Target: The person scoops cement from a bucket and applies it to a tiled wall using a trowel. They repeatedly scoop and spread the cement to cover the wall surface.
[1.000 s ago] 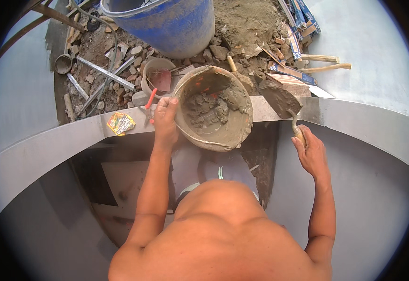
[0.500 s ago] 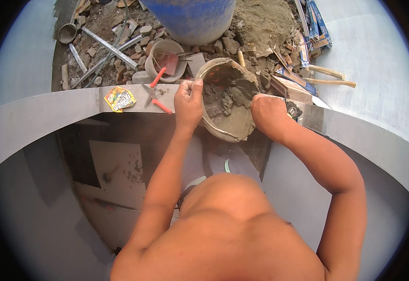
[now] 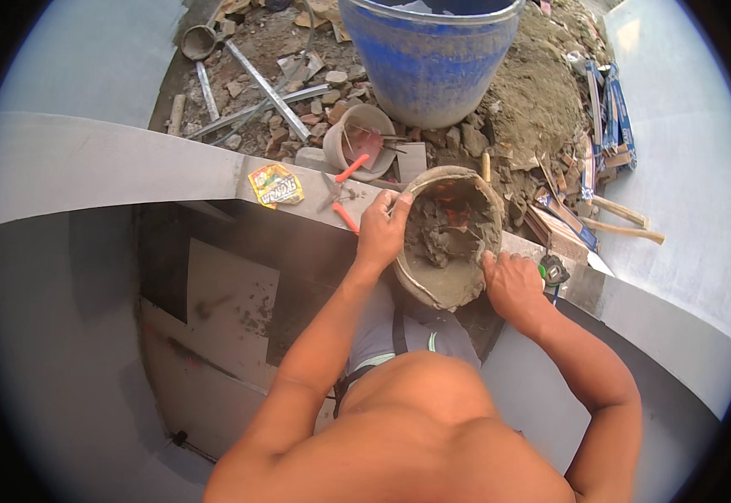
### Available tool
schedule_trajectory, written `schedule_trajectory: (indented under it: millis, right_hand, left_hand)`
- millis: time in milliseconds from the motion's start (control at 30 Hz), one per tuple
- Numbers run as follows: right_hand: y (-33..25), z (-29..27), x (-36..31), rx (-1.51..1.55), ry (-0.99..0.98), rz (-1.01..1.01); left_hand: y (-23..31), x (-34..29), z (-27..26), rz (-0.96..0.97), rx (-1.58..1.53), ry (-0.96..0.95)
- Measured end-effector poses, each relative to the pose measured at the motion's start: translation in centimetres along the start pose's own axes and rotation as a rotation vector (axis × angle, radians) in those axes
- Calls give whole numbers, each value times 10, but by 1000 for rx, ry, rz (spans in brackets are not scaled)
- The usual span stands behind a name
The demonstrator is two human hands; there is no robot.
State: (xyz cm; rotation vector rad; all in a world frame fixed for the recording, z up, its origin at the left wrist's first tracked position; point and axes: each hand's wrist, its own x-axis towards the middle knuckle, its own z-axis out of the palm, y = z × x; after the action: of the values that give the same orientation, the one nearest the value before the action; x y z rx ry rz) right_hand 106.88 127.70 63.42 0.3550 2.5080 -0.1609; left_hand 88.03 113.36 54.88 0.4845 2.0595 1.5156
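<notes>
A mortar-crusted bucket [image 3: 421, 289] leans toward me at the wall's edge, its mouth facing up at me. Wet grey mortar [image 3: 437, 243] clings inside in a lump, and a reddish patch shows through on the far inner wall. My left hand [image 3: 383, 230] is closed on the left rim, thumb on top. On the right side of the rim, my right hand [image 3: 514, 285] is closed too, fingers curled over the edge. Just left of my left hand lie red-handled pliers [image 3: 347, 186]. A tape measure [image 3: 554, 270] sits right of my right hand.
The narrow wall top [image 3: 189, 163] carries a yellow packet [image 3: 276, 185]. Beyond it stand a small pail [image 3: 338, 151] with thin rods and a large blue tub [image 3: 432, 67]. Metal bars [image 3: 265, 88], rubble, soil and wooden-handled tools [image 3: 625, 230] lie around them.
My view has shifted, so the scene sits lower and farther right. My right hand has moved from the far right of the bucket rim to its nearer right side. The left hand keeps its grip.
</notes>
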Motion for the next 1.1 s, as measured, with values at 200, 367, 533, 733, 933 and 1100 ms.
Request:
schedule_trajectory:
  millis: [200,367,533,733,933,1100]
  right_hand:
    - [-3,2,2,-286,247,30]
    - [6,22,36,-248,179,131]
    - [21,36,49,230,11,132]
    - [44,25,53,620,-127,55]
    - [35,27,43,528,-197,-8]
    - [9,9,14,212,-133,-30]
  left_hand:
    - [17,-7,15,-66,18,89]
    - [18,-9,28,45,122,114]
    - [22,-18,30,219,27,137]
    - [23,-22,22,81,21,72]
    - [24,-24,31,119,27,125]
    - [31,-21,42,62,25,56]
